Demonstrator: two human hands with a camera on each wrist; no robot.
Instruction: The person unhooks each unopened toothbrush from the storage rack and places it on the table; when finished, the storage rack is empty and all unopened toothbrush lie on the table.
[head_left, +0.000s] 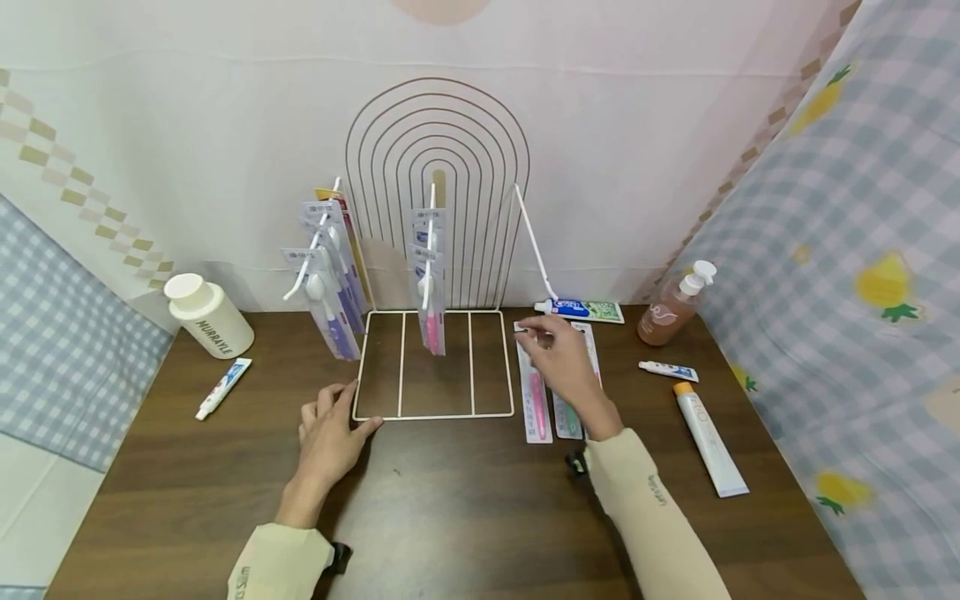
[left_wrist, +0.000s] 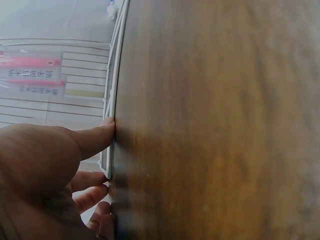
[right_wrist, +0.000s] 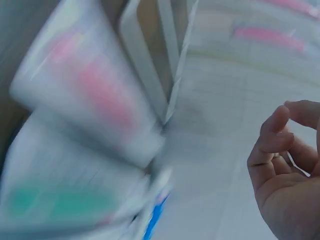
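A white wire display rack (head_left: 435,417) stands on the table with its hooks at the top. My left hand (head_left: 330,429) holds the rack's front left corner, thumb on the front rail and fingers at the side. Purple toothbrush packs (head_left: 330,308) hang from the left hook, and pink toothbrush packs (head_left: 431,312) from the middle one. The right hook (head_left: 534,242) is bare. Over a pink toothbrush pack (head_left: 537,408) and a green toothbrush pack (head_left: 570,421) lying on the table hovers my right hand (head_left: 562,362), fingers loosely bent. Between its fingertips (right_wrist: 282,117) nothing shows.
Behind the packs lies a blue and green toothpaste tube (head_left: 581,311). To the right are a pump bottle (head_left: 675,304), a small tube (head_left: 667,371) and a white tube with orange cap (head_left: 708,437). A white bottle (head_left: 210,317) and small tube (head_left: 223,389) are left.
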